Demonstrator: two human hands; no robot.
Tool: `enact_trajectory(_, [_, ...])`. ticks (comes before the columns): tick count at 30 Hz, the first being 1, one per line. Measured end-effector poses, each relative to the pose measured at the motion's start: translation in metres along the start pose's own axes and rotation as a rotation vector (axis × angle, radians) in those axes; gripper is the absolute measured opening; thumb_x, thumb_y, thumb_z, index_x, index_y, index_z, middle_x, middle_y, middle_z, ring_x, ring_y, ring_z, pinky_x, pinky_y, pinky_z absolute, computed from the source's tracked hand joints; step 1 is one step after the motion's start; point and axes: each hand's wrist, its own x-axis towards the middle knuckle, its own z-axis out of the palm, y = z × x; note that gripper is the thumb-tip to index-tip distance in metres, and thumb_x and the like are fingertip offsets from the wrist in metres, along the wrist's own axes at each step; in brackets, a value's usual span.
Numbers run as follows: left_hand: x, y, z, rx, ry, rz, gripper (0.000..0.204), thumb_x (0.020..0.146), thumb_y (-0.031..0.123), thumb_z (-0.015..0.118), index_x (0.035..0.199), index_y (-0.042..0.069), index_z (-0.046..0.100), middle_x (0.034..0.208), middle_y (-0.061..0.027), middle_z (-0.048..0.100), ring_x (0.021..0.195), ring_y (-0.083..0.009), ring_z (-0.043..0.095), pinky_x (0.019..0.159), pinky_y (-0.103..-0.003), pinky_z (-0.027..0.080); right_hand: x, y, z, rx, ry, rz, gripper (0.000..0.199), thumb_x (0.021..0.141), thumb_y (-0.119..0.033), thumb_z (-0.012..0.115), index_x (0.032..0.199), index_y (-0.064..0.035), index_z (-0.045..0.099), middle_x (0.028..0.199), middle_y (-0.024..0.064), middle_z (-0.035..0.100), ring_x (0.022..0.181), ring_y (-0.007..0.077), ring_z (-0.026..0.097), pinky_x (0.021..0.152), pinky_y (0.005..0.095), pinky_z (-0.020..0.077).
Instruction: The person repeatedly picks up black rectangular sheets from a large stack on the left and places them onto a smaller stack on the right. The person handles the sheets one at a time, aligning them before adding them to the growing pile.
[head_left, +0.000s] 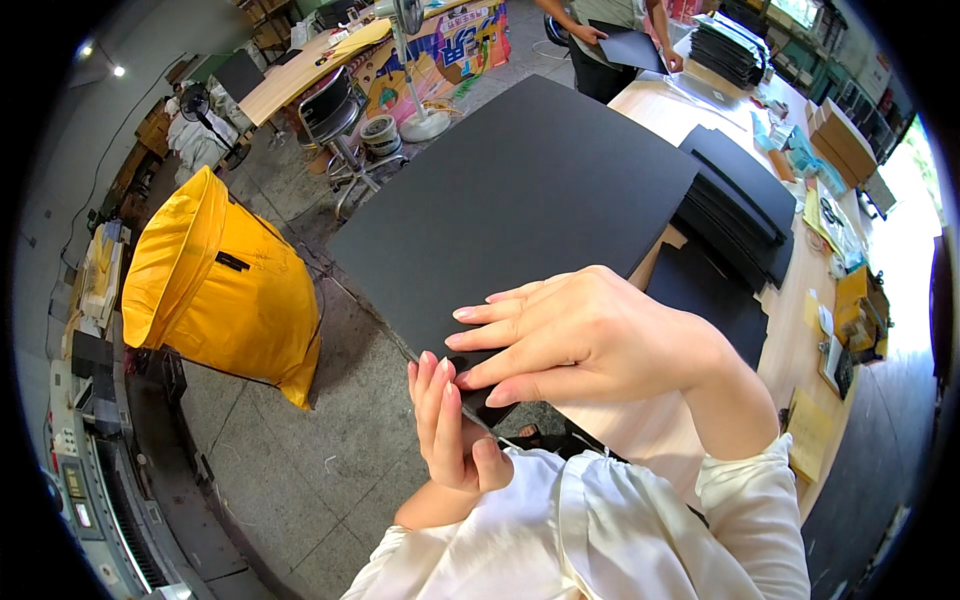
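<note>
A large black sheet of card (520, 210) is held up in front of me, over the floor and the table's left edge. My right hand (590, 335) lies flat on its near corner, fingers spread and pressing from above. Under that same corner my left hand (447, 425) comes up, fingers straight and together, touching the sheet's near edge. The corner is pinched between the two hands.
A wooden table (790, 320) on the right carries stacks of black sheets (740, 195), boxes and yellow packets. A big yellow bag (225, 280) stands on the floor at left. A stool (335, 120) and a fan (415, 60) stand behind. Another person (610, 40) handles a dark sheet at the far end.
</note>
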Motion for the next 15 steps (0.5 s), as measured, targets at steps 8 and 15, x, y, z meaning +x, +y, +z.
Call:
enact_trajectory(8, [-0.0017,-0.0010,0.0018,-0.005,0.017,0.006,0.050,0.092,0.019,0.039,0.129,-0.013,0.048,0.130,-0.0312,0.053,0.127,-0.0470,0.047,0.110,-0.058,0.029,-0.0011,0.0017,0.0011,-0.011,0.016,-0.005,0.022,0.088,-0.028,0.066,0.089,-0.0072,0.074,0.101,0.0136,0.071,0.105,0.0302,0.066,0.087,0.0383,0.0545])
enact_trajectory(15, [-0.0027,-0.0018,0.0042,0.028,0.021,0.026,0.053,0.092,0.021,0.037,0.131,-0.015,0.045,0.130,-0.0326,0.051,0.126,-0.0476,0.048,0.109,-0.057,0.031,-0.0016,0.0024,0.0012,-0.013,0.019,0.012,0.021,0.088,-0.026,0.064,0.088,-0.0082,0.074,0.101,0.0124,0.072,0.106,0.0300,0.066,0.087,0.0385,0.0543])
